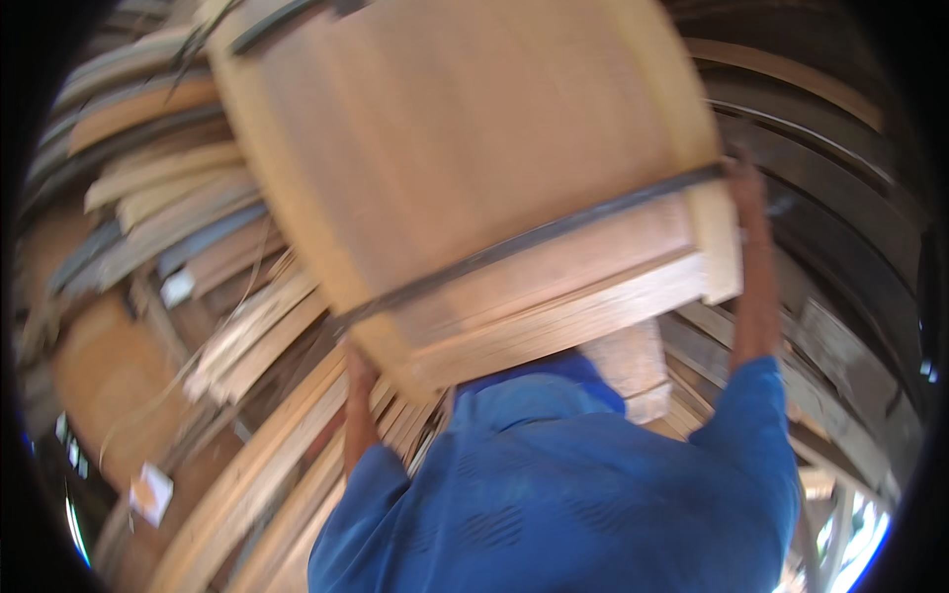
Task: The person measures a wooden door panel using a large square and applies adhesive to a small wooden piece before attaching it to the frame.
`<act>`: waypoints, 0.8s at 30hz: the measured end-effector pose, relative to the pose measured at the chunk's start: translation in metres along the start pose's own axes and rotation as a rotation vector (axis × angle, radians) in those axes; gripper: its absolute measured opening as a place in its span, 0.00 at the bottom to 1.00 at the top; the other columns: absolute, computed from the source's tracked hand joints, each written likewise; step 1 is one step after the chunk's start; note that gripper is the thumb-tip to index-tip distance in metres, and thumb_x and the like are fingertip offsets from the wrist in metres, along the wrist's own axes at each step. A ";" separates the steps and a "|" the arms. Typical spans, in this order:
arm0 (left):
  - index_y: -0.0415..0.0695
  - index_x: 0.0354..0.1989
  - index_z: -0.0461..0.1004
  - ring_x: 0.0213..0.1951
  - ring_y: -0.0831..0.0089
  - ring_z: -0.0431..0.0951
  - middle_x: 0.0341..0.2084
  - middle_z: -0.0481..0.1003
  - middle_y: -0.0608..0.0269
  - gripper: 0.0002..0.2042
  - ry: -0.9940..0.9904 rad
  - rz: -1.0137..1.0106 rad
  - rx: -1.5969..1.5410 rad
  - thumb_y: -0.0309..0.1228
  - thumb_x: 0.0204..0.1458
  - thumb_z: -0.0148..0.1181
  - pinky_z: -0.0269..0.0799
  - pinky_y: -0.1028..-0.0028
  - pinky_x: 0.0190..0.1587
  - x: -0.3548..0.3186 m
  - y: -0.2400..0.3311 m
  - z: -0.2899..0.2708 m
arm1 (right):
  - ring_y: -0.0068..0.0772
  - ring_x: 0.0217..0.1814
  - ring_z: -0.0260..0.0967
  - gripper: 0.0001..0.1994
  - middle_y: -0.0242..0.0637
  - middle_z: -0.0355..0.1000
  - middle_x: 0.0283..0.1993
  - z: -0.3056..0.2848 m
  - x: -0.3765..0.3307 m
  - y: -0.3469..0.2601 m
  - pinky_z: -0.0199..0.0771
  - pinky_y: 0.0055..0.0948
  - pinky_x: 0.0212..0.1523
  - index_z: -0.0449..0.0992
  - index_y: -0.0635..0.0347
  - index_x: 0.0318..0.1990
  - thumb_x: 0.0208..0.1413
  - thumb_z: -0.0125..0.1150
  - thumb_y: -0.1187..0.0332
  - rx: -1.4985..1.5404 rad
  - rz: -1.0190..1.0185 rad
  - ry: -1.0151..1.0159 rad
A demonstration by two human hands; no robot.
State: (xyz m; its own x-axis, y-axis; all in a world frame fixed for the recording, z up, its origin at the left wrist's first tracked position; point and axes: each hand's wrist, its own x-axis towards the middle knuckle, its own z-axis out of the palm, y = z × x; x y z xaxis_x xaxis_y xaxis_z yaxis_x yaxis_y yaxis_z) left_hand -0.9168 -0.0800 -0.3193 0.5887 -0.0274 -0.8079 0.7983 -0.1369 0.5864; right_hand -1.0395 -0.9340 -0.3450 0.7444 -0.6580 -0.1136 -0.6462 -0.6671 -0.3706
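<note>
Neither of my hands shows in the blurred head view. Right in front of me stands a person in a blue shirt (563,484), back toward me, head hidden under a large pale wooden framed panel (465,168). The panel is tilted and crossed by a dark strip (554,237). One of that person's hands (358,381) grips the panel's lower left corner. Their other hand (743,183) reaches up along its right edge.
Stacks of pale planks and boards (188,198) fill the left and lower left. Dark curved beams (840,227) run along the right. A short wooden block (633,371) shows just under the panel. A small white scrap (150,492) lies at the lower left.
</note>
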 end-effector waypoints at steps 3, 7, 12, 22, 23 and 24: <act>0.41 0.62 0.65 0.59 0.60 0.70 0.57 0.71 0.56 0.31 0.010 -0.002 -0.250 0.55 0.67 0.31 0.65 0.57 0.63 -0.001 -0.001 -0.005 | 0.54 0.69 0.60 0.26 0.56 0.64 0.65 -0.002 -0.005 0.008 0.60 0.41 0.66 0.63 0.62 0.66 0.65 0.51 0.56 0.060 0.063 -0.120; 0.38 0.59 0.68 0.51 0.64 0.76 0.51 0.75 0.57 0.32 0.202 0.176 -0.232 0.56 0.67 0.33 0.70 0.64 0.57 -0.002 -0.019 0.007 | 0.54 0.70 0.59 0.26 0.56 0.64 0.66 -0.004 0.005 0.011 0.58 0.39 0.68 0.63 0.64 0.66 0.66 0.51 0.57 0.100 0.019 -0.071; 0.28 0.48 0.74 0.48 0.47 0.77 0.43 0.78 0.38 0.39 0.653 0.122 0.331 0.58 0.66 0.29 0.69 0.60 0.54 -0.001 -0.017 0.030 | 0.55 0.70 0.59 0.26 0.57 0.63 0.66 0.003 0.011 0.021 0.58 0.39 0.67 0.63 0.63 0.66 0.66 0.50 0.59 0.076 -0.003 -0.026; 0.24 0.50 0.72 0.52 0.32 0.71 0.46 0.74 0.27 0.41 0.838 0.096 0.465 0.58 0.65 0.26 0.62 0.51 0.57 -0.002 -0.014 0.041 | 0.54 0.72 0.56 0.26 0.57 0.61 0.68 0.003 0.005 0.024 0.56 0.39 0.69 0.61 0.65 0.67 0.67 0.48 0.58 0.082 -0.022 -0.024; 0.24 0.50 0.72 0.52 0.33 0.71 0.46 0.74 0.27 0.41 0.833 0.104 0.463 0.57 0.65 0.27 0.63 0.51 0.57 -0.002 -0.014 0.043 | 0.55 0.72 0.56 0.26 0.56 0.61 0.68 0.003 0.003 0.027 0.56 0.40 0.69 0.61 0.64 0.67 0.67 0.48 0.59 0.079 -0.019 -0.029; 0.24 0.51 0.72 0.52 0.33 0.71 0.46 0.74 0.27 0.41 0.838 0.106 0.458 0.57 0.65 0.27 0.63 0.51 0.57 -0.006 -0.014 0.044 | 0.55 0.72 0.55 0.26 0.56 0.60 0.69 0.003 0.004 0.023 0.56 0.40 0.69 0.61 0.64 0.68 0.67 0.48 0.59 0.079 -0.025 -0.043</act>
State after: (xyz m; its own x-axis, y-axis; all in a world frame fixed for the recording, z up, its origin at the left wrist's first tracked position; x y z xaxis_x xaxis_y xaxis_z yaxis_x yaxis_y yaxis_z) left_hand -0.9370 -0.1218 -0.3249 0.6957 0.6310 -0.3432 0.7136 -0.5526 0.4305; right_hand -1.0508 -0.9508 -0.3563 0.7679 -0.6246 -0.1421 -0.6133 -0.6526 -0.4449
